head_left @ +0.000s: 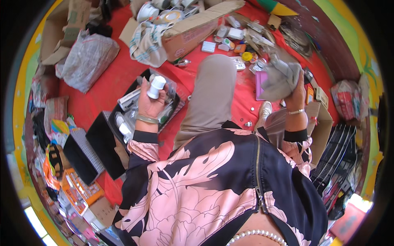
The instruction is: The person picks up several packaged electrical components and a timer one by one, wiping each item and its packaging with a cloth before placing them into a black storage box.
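Observation:
My left hand (150, 103) is closed round a small white plastic piece (156, 87), with a ribbed collar and a narrower, smooth round end. It is held above a black box (177, 107) filled with white and grey parts, partly hidden by my hand and forearm. On the right, my right hand (298, 95) grips a crumpled grey cloth (281, 80), the fingers mostly behind it. The cloth hangs next to a purple tray (259, 85), covering part of it.
Ahead stands a cardboard box (191, 35) full of white items, a striped towel (148, 43) over its edge. Small loose goods lie on the red floor covering (123, 53), among them a yellow round lid (247, 56). A wrapped bundle (88, 59) sits far left; black racks (334, 153) stand right.

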Demonstrator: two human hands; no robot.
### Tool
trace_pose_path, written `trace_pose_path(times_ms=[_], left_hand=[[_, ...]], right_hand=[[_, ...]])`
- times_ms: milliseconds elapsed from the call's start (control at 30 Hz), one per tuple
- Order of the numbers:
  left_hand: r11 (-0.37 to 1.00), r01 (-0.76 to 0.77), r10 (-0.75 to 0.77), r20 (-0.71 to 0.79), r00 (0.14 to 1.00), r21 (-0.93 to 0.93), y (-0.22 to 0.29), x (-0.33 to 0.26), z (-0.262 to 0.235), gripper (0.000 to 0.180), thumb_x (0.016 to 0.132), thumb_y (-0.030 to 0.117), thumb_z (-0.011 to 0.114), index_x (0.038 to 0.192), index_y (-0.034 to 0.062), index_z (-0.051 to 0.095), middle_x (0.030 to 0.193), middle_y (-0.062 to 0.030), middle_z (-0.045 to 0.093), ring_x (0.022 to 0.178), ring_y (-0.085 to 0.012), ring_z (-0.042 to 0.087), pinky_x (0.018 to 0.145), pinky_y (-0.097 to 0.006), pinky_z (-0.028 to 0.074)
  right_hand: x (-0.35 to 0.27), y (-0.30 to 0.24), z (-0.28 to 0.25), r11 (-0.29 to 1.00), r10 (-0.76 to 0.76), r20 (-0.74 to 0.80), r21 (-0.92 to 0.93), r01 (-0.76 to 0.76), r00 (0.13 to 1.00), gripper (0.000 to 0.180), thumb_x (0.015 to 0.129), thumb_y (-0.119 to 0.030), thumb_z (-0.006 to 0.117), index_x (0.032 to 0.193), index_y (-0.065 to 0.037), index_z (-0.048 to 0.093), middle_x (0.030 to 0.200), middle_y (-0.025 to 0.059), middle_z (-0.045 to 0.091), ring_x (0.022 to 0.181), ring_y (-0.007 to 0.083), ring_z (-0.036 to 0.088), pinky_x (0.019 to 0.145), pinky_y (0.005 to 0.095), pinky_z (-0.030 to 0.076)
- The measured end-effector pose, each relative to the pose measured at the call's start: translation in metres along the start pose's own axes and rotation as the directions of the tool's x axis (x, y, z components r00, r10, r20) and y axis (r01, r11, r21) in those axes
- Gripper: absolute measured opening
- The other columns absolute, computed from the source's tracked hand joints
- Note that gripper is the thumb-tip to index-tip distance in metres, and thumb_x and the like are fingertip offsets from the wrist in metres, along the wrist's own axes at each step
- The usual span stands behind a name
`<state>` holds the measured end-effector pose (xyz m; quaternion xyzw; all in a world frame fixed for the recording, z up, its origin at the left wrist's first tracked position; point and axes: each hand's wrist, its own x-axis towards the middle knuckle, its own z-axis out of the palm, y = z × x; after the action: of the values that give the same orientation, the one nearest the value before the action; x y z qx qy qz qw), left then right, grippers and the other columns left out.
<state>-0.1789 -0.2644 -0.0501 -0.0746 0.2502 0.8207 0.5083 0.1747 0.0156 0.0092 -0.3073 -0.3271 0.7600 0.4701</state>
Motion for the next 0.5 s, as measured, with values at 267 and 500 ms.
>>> trace_pose_path(times_ms=[267,500], left_hand=[[0.787,0.145,-0.256,0.104,0.961,0.600,-0.118,0.010,0.150,0.048,0.092,0.050,0.038,0.093,0.0032,0.050,0.071,-0.0065,0.054,0.049,-0.0150,0.049,0.038,-0.024,0.031],[0.728,0.247,-0.434,0.150,0.888,0.639,-0.177,0.006,0.176,0.030,0.094,0.035,0.039,0.104,0.0112,0.054,0.083,0.0001,0.058,0.059,-0.0108,0.054,0.040,-0.023,0.034]], right_hand=[[-0.036,-0.005,0.077,0.696,-0.375,0.572,-0.346,0.629,0.730,0.047,0.088,-0.028,0.052,0.126,-0.001,0.046,0.127,0.0125,0.048,0.117,0.0252,0.046,0.099,0.0350,0.035],[-0.057,0.002,0.067,-0.235,-0.264,0.849,-0.517,0.823,0.457,0.050,0.064,-0.025,0.074,0.111,-0.015,0.059,0.107,0.0149,0.055,0.090,0.0321,0.059,0.076,0.0374,0.049]])
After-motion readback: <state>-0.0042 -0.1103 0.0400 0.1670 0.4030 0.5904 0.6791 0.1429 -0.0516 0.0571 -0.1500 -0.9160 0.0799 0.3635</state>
